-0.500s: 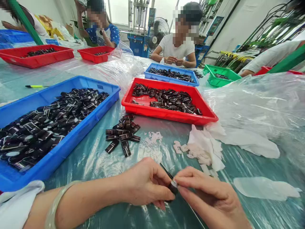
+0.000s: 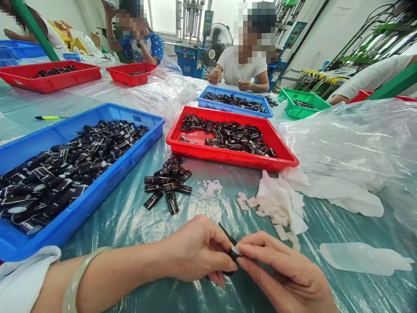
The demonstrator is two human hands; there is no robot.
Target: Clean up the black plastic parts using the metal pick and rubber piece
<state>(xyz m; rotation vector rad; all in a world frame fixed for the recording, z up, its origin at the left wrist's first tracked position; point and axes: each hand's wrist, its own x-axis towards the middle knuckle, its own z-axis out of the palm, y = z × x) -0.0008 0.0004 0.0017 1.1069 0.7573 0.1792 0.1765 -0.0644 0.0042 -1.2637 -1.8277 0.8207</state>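
My left hand pinches a small black part at the near edge of the table. My right hand meets it from the right, thumb and forefinger closed on the part's pale end. A thin dark strip sticks up behind the part. A small pile of the same black parts lies just beyond my hands. To the left is a blue tray full of black parts. A red tray with more parts sits further back.
White peeled scraps and paper lie right of the pile. Crumpled clear plastic bags fill the right side. Other people sit across the table by a second blue tray, a green tray and red trays. A pen lies at left.
My hands have barely moved; the right fingers shifted slightly on the part's end. The person opposite lifted one hand away from the other.
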